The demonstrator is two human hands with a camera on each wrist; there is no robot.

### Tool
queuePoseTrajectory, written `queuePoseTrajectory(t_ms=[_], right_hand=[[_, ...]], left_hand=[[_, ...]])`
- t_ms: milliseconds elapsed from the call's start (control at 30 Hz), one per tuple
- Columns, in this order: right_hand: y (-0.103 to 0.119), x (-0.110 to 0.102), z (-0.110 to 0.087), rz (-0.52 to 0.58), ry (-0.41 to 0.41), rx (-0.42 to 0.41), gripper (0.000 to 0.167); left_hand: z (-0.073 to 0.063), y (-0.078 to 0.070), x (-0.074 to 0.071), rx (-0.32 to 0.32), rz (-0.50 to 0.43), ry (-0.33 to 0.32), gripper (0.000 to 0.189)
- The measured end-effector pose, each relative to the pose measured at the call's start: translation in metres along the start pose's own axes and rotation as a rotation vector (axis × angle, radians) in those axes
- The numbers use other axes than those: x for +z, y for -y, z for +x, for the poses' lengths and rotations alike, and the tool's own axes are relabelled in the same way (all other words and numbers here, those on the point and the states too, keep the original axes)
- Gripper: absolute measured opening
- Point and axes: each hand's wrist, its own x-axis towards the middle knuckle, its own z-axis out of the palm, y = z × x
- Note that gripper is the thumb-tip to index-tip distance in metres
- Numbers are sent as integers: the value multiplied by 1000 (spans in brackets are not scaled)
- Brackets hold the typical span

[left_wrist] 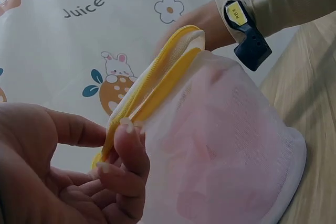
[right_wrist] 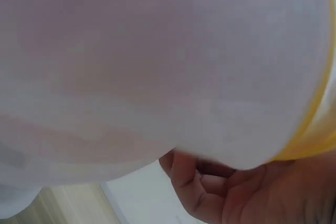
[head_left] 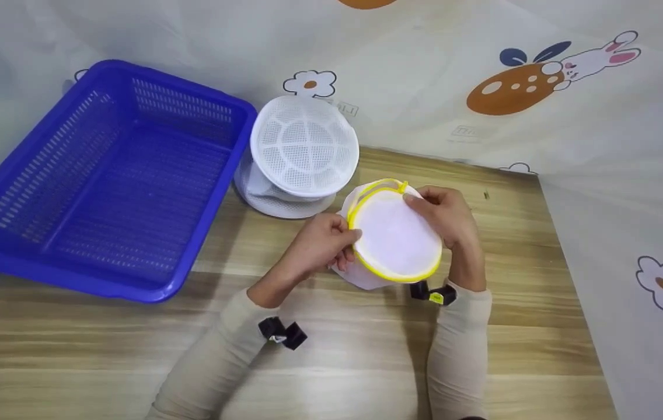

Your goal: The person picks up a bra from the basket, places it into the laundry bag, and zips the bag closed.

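Observation:
Both hands hold a round white mesh laundry bag with yellow zipper trim, raised above the table. The left hand pinches its left rim between thumb and fingers; the left wrist view shows the yellow zipper edge running up from those fingertips. At the upper right rim, close to the zipper's end, the right hand grips the bag with its thumb on top. Something pinkish shows faintly through the mesh in the left wrist view. Pale fabric fills most of the right wrist view, above the right hand's curled fingers.
A large blue plastic basket with slotted walls stands on the left. Beside it, against the patterned wall covering, are white mesh laundry bags, one with a round ribbed end facing up. Wood-grain tabletop lies beneath the arms.

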Motion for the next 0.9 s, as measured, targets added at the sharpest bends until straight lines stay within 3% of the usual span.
queuePoseTrajectory(t_ms=[100,267,333,467,567,667,900], right_hand=[[-1,1,1,3,-11,-18,31],[-1,3,2,-4,-16,-50,30],[-1,4,2,-8,-13,-65,30],[-1,8,3,-9,4,-81,30],[-1,8,4,-6,7,-83,29],[0,7,4,7,7,-75,28],[0,5,4,0,25,-76,25]], left_hand=[[0,0,-4,79,196,-56,21],[1,-6,-12,289,591,-256,21],[2,-11,-16,340,648,-309,21],[7,-23,-18,405,691,-345,18],[16,-38,-14,441,759,-322,14],[32,-56,-8,447,866,-255,13],[82,-82,7,302,1024,24,17]])
